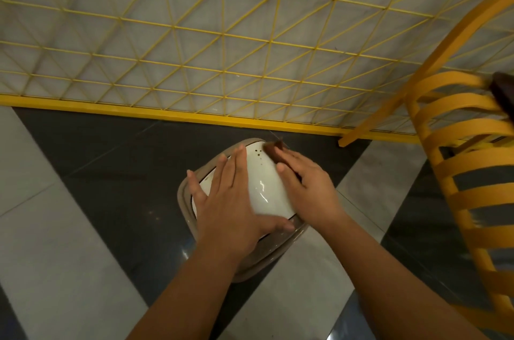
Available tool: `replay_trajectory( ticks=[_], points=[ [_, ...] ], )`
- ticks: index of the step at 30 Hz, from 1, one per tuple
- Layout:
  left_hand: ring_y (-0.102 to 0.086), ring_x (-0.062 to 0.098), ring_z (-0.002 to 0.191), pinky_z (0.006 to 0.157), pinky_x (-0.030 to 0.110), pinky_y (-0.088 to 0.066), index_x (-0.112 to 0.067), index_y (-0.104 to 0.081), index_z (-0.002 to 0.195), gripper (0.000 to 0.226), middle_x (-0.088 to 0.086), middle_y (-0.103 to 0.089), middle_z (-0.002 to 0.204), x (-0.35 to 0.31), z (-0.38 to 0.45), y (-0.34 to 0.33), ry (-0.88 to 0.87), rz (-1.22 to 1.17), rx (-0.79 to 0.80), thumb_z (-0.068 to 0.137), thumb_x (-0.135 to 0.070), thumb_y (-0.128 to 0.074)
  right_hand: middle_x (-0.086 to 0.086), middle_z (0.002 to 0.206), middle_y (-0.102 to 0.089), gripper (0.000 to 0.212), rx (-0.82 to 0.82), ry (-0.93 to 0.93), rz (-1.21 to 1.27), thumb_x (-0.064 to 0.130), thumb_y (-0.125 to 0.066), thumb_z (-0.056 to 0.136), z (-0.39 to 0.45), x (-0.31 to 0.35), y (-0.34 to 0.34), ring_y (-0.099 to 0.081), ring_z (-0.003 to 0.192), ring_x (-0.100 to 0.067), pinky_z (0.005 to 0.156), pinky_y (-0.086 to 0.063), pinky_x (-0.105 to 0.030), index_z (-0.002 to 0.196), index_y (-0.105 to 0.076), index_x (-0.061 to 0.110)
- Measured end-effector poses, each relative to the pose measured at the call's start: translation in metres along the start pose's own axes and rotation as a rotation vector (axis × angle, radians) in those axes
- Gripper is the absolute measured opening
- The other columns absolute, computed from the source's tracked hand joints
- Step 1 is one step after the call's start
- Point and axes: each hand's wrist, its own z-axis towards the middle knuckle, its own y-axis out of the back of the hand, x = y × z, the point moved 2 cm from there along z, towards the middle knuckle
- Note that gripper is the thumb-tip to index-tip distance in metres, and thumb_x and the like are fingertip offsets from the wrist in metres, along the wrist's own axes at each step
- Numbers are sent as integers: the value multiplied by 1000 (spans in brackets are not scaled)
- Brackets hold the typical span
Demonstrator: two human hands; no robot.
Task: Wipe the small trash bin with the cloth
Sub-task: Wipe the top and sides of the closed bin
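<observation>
A small trash bin (pixel 267 186) with a glossy white swing lid and a beige rim stands on the floor below me. My left hand (pixel 230 198) lies flat on the lid's left side, fingers straight and spread. My right hand (pixel 308 181) presses a dark brown cloth (pixel 274 151) against the lid's right side; only the cloth's far end shows beyond my fingertips. Small brown specks dot the lid near the cloth.
A yellow wire-grid partition (pixel 222 61) with a solid yellow base bar (pixel 167 113) stands just behind the bin. An orange slatted chair (pixel 467 173) is close on the right. The floor (pixel 83 228) has grey and black glossy tiles.
</observation>
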Motion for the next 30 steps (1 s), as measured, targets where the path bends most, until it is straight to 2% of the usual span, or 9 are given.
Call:
replay_trajectory(
  ticks=[5, 9, 12, 15, 19, 21, 24, 27, 30],
  points=[
    [2, 10, 148, 112, 57, 19, -31, 34, 141, 137, -11, -1, 161, 0, -1, -1, -12, -84, -42, 52, -86, -53, 19, 134, -47, 37, -71, 162, -144, 46, -41, 94, -51, 2, 14, -36, 120, -4, 98, -28, -18, 128, -54, 37],
    [4, 7, 148, 113, 59, 15, -29, 35, 141, 125, -11, -2, 161, 2, -1, -1, -40, -95, -67, 63, -72, -52, 14, 128, -57, 31, -75, 334, -214, 38, -45, 92, -31, 26, 1, -41, 119, -16, 98, -33, -32, 113, -67, 32],
    [5, 8, 148, 113, 60, 14, -26, 34, 141, 133, -13, 8, 161, 1, 1, 1, -37, -15, -36, 55, -84, -48, 18, 128, -57, 28, -91, 215, -127, 37, -48, 93, 6, 36, -7, -41, 114, -15, 97, -32, -31, 114, -67, 36],
    [4, 8, 148, 111, 58, 17, -28, 34, 141, 142, -14, 4, 160, 1, 2, 2, -27, -21, -7, 47, -88, -54, 13, 126, -59, 27, -65, 33, 24, 33, -50, 95, 26, 23, -4, -47, 114, -11, 101, -34, -31, 117, -64, 35],
    [11, 7, 147, 111, 57, 20, -31, 32, 143, 144, -14, 11, 160, 15, 10, 7, -113, 13, 80, 46, -88, -58, 18, 94, -65, 24, -16, -250, 130, 33, -44, 97, -14, -11, 5, -59, 88, -2, 74, -46, -19, 107, -65, 41],
    [19, 2, 143, 110, 59, 22, -32, 29, 144, 145, -15, 15, 159, 28, 18, 13, -193, 32, 161, 42, -89, -56, 22, 86, -63, 22, -33, -249, 128, 33, -45, 97, -50, -15, 0, -59, 84, 1, 73, -48, -17, 94, -60, 50],
    [25, -6, 135, 108, 56, 27, -37, 27, 144, 142, -20, 18, 157, 45, 27, 25, -314, 63, 283, 38, -88, -53, 30, 110, -55, 23, -147, -79, 37, 35, -46, 95, -95, -7, -13, -50, 99, 13, 85, -39, -11, 113, -55, 46],
    [27, -4, 137, 105, 52, 31, -40, 29, 143, 140, -32, 33, 141, 55, 32, 32, -390, 107, 356, 46, -82, -63, 21, 126, -51, 33, -185, 118, -30, 44, -42, 94, -106, 7, -20, -47, 110, 4, 91, -36, -11, 124, -53, 36],
    [29, -4, 136, 107, 52, 30, -39, 30, 143, 141, -34, 35, 136, 55, 35, 33, -413, 130, 374, 47, -80, -65, 14, 127, -54, 34, -171, 199, -70, 39, -46, 92, -70, 24, -17, -40, 109, -2, 90, -29, -5, 122, -60, 31]
  ],
)
